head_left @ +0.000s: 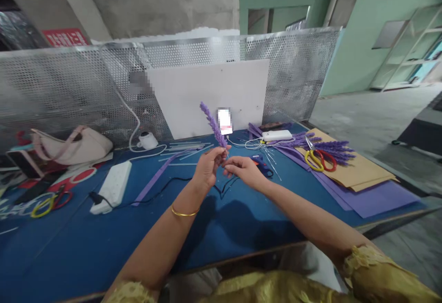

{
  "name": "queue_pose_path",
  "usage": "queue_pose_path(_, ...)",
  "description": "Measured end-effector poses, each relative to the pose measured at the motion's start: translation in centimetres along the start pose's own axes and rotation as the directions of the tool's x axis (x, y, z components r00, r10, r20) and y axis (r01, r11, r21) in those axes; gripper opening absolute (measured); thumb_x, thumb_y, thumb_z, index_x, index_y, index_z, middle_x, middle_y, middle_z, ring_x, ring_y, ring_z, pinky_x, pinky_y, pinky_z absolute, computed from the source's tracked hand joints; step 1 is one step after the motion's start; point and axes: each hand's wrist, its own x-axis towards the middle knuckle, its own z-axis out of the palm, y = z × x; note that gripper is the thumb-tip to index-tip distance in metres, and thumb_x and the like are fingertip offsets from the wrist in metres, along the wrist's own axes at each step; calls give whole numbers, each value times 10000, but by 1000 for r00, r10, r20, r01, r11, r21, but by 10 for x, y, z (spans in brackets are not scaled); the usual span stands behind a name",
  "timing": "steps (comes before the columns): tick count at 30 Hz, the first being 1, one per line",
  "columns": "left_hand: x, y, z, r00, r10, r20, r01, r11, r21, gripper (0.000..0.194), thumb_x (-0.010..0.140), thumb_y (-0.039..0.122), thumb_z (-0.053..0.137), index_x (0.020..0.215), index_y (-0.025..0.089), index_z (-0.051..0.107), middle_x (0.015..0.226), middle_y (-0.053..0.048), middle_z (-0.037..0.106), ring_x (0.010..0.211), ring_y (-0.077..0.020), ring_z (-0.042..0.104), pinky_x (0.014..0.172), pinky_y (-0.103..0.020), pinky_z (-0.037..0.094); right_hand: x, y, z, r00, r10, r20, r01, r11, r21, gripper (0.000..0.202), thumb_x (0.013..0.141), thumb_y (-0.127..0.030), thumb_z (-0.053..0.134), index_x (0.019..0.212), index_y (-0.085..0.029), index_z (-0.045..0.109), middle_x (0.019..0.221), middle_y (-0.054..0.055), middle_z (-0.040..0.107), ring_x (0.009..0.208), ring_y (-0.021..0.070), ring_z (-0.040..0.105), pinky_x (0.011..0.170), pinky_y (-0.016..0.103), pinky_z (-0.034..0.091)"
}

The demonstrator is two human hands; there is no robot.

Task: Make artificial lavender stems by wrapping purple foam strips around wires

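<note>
Between the fingers of my left hand (209,167) is the lower end of a purple lavender stem (213,125), its flower spike leaning up and to the left. My right hand (246,170) is close by on the right, its thumb and fingers pinched together at the thin stem below the flower. What exactly the right fingertips grip is too small to make out. Just behind my right hand lies a dark blue tool with an orange part (262,166), partly hidden; its black cord runs left across the table.
More lavender stems (336,150) and red-yellow scissors (320,159) lie on brown paper (362,174) over purple sheets (376,199). A lit phone (225,121) stands by a white board (207,93). At left are a power strip (113,185), more scissors (51,202) and a handbag (74,145).
</note>
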Motion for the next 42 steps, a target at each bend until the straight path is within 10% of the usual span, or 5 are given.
queue_pose_path(12, -18, -59, -18, 997, -76, -23, 76, 997, 20, 377, 628, 426, 806, 873, 140, 801, 787, -55, 719, 724, -157, 628, 692, -271, 478, -23, 51, 5, 973, 232, 22, -227, 924, 307, 343, 717, -473, 737, 804, -143, 707, 619, 10, 692, 419, 86, 563, 469, 222, 371)
queue_pose_path(29, -3, -70, -32, 962, -20, -272, 46, 995, 91, 316, 502, 355, 849, 715, 138, 763, 616, -11, 639, 551, -90, 520, 574, -231, 410, -19, 52, -7, 976, 217, -4, -207, 934, 291, 241, 779, -396, 690, 817, -160, 721, 640, 2, 696, 437, 70, 523, 485, 225, 363)
queue_pose_path(37, -5, -69, -30, 971, 197, -137, -160, 957, 241, 394, 755, 344, 631, 449, 216, 418, 465, 54, 350, 493, -102, 345, 547, -265, 354, -20, 52, -5, 972, 234, 32, -233, 932, 279, 265, 776, -417, 706, 813, -155, 725, 640, 8, 690, 446, 72, 519, 487, 230, 351)
queue_pose_path(42, -5, -72, -30, 961, 216, -170, -157, 939, 306, 315, 750, 441, 681, 568, 189, 630, 576, 8, 567, 554, -117, 452, 574, -271, 369, -20, 52, -5, 973, 225, 44, -229, 933, 279, 273, 778, -430, 711, 817, -160, 725, 638, 8, 688, 450, 75, 515, 493, 233, 367)
